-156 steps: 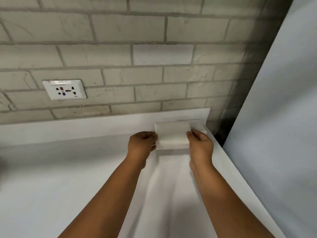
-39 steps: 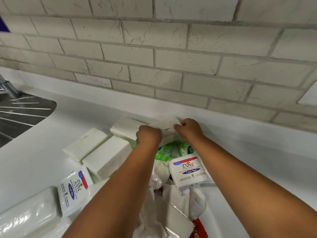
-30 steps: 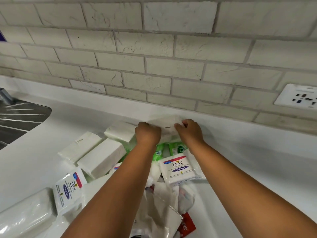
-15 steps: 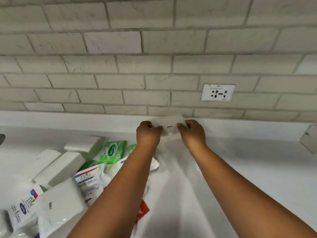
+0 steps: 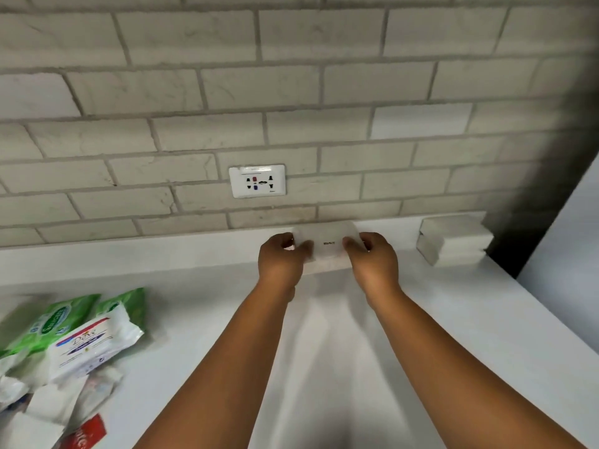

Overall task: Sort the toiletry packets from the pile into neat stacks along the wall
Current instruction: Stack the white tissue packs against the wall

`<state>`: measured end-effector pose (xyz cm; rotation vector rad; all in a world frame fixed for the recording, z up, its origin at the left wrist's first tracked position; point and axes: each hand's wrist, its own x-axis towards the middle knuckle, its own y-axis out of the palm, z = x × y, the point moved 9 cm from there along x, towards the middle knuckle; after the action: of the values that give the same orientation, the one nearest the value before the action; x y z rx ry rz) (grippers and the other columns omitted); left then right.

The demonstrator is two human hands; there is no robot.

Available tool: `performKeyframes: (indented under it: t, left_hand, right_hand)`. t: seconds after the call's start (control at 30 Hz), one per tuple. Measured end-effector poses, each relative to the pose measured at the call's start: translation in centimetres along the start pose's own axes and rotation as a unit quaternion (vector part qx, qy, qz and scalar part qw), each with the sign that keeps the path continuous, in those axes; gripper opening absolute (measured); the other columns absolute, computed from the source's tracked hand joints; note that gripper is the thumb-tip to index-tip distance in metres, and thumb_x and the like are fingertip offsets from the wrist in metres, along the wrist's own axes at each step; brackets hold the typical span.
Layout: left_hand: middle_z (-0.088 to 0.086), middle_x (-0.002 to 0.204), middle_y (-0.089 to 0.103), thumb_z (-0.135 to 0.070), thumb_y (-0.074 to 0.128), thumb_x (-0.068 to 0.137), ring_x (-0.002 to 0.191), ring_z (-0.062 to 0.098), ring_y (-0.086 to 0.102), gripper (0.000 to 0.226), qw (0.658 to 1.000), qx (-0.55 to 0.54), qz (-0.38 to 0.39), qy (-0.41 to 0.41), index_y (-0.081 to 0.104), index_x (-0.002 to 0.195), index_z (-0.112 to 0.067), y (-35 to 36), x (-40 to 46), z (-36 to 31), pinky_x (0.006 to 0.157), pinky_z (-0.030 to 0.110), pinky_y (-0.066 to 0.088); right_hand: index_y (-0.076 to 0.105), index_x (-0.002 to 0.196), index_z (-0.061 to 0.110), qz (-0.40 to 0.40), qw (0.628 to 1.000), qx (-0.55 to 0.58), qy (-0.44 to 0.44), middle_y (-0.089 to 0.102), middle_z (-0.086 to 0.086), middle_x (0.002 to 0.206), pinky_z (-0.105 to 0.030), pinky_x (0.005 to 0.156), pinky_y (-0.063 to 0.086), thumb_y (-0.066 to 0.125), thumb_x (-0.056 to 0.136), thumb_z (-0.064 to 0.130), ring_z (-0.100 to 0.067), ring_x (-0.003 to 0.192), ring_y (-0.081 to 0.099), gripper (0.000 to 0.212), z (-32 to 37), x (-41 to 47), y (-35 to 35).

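A white tissue packet (image 5: 327, 244) with small dark print hangs above the white counter (image 5: 470, 319), close to the wall's upstand. My left hand (image 5: 280, 262) grips its left end and my right hand (image 5: 374, 259) grips its right end. Against the wall in the far right corner stands a stack of white packets (image 5: 453, 243). The pile of loose packets (image 5: 64, 351) lies at the lower left: green wipes packs (image 5: 55, 319), a white Dove pack (image 5: 94, 343) and several plain white ones.
A white wall socket (image 5: 257, 180) sits in the grey brick wall (image 5: 291, 92) just above my hands. A pale panel (image 5: 564, 254) closes off the counter on the right, with a dark gap beside the corner stack.
Both hands lifted a white packet off the pile and carried it to the right along the wall. The view swung right, so the pile slid to the lower left and the corner stack came into sight.
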<state>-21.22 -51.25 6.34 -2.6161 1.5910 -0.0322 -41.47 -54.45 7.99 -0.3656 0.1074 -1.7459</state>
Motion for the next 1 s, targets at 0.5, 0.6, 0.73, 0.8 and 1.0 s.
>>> performKeyframes:
  t: [0.5,0.6,0.73,0.8,1.0]
  left_hand:
    - [0.006,0.086,0.065,-0.017,0.049,0.079,0.081,0.02,0.059,0.025,0.992,-0.048,0.119,-0.022,0.067,0.094,-0.006,27.3,-0.6,-2.8,0.081,0.038,0.05]
    - [0.008,0.087,0.069,-0.006,0.05,0.086,0.081,0.02,0.061,0.025,0.99,-0.054,0.127,-0.031,0.069,0.102,-0.011,30.4,0.4,-2.9,0.088,0.043,0.054]
    - [0.01,0.094,0.073,-0.001,0.053,0.084,0.084,0.022,0.063,0.027,0.988,-0.047,0.145,-0.019,0.072,0.082,-0.02,33.7,1.5,-2.8,0.09,0.049,0.052]
    - [0.005,0.093,0.071,0.001,0.054,0.086,0.085,0.02,0.063,0.029,0.988,-0.053,0.145,-0.022,0.069,0.079,-0.024,34.7,1.8,-2.6,0.09,0.043,0.053]
    - [0.004,0.103,0.07,-0.004,0.059,0.089,0.087,0.019,0.064,0.018,0.99,-0.043,0.13,-0.017,0.067,0.098,-0.017,36.3,3.0,-1.6,0.089,0.041,0.054]
  right_hand:
    - [0.06,0.086,0.001,-0.055,0.994,-0.095,-0.007,0.057,-0.006,0.075,-0.032,0.067,0.042,0.047,0.097,0.03,-0.019,0.07,0.053,0.034,-7.3,14.0,-21.8]
    - [0.063,0.1,0.009,-0.056,0.99,-0.129,0.005,0.057,0.002,0.08,-0.019,0.056,0.036,0.042,0.099,0.029,-0.008,0.068,0.051,0.029,-9.1,17.0,-23.9]
    - [0.063,0.116,0.012,-0.056,0.991,-0.125,0.011,0.057,0.003,0.094,-0.012,0.056,0.03,0.043,0.099,0.029,-0.013,0.083,0.051,0.031,-11.1,20.0,-25.1]
    - [0.063,0.118,0.013,-0.055,0.992,-0.112,0.017,0.059,0.003,0.097,-0.012,0.056,0.031,0.044,0.099,0.028,-0.013,0.085,0.052,0.031,-11.9,20.9,-25.4]
    - [0.065,0.112,0.013,-0.044,0.992,-0.118,0.019,0.058,0.004,0.088,-0.012,0.055,0.03,0.044,0.099,0.028,-0.003,0.07,0.049,0.029,-14.2,22.8,-25.4]
